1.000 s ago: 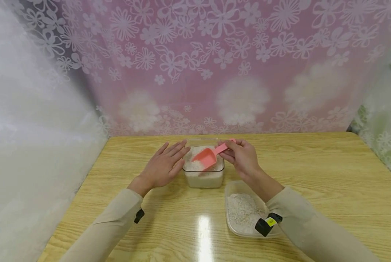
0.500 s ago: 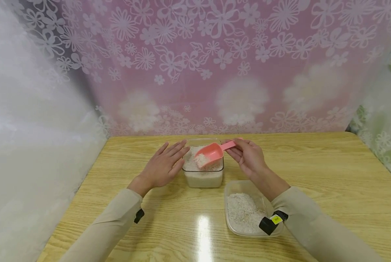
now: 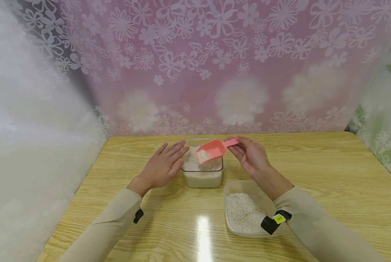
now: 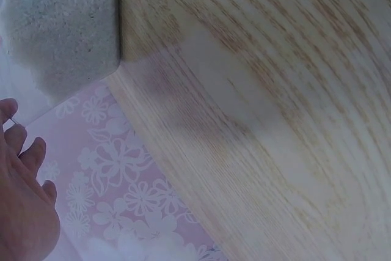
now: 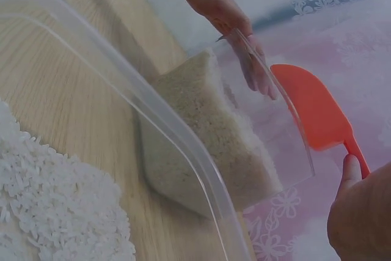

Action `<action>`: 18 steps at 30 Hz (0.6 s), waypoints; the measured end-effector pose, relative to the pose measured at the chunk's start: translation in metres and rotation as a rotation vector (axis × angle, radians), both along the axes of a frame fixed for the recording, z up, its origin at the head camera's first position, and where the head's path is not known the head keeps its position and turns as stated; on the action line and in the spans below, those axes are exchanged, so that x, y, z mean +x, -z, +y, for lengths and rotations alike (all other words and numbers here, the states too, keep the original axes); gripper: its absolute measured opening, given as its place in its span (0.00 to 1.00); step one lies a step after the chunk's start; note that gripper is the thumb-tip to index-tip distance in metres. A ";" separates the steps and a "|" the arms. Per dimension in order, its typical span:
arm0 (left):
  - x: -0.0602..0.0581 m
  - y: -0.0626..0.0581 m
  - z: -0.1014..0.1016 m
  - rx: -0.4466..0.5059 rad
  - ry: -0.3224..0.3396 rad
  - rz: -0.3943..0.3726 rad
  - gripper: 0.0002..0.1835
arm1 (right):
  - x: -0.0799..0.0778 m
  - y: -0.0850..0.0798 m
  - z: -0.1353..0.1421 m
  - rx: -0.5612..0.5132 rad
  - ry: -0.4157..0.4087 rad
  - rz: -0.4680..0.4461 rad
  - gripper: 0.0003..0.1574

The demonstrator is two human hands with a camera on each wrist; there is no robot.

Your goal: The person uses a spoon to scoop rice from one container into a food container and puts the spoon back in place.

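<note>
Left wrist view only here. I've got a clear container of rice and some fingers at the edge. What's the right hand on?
Observer: The right-hand grip holds a pink scoop by its handle.
Operator: Scoop loaded?
Observer: Partly. The head view shows a small heap of rice toward its front lip.
Operator: Copy. Any other container out?
Observer: Yes, a second clear container with rice in it, nearer the person and to the right of yours.
</note>
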State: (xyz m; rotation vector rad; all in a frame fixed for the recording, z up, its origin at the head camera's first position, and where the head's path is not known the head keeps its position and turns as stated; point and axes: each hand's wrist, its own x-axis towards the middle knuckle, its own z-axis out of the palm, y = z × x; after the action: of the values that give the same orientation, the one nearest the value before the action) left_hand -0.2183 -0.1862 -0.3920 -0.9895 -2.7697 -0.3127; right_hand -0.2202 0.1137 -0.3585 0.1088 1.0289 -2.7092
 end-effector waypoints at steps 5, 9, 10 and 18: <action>0.000 0.000 0.001 -0.004 -0.004 -0.002 0.26 | 0.002 -0.001 0.005 -0.014 0.005 0.000 0.12; 0.001 0.000 0.000 -0.003 -0.007 -0.008 0.26 | 0.002 -0.002 0.008 -0.020 0.007 -0.006 0.13; 0.001 0.001 0.000 0.000 -0.006 -0.010 0.26 | 0.002 -0.002 0.008 -0.023 0.008 -0.011 0.12; 0.000 0.001 0.000 -0.001 -0.005 -0.007 0.27 | 0.002 -0.004 0.016 -0.066 -0.002 -0.026 0.11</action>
State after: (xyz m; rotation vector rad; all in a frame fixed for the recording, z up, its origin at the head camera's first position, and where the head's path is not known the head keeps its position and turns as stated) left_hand -0.2187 -0.1860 -0.3931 -0.9839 -2.7789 -0.3143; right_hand -0.2177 0.1295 -0.3542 0.1308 0.9307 -2.7288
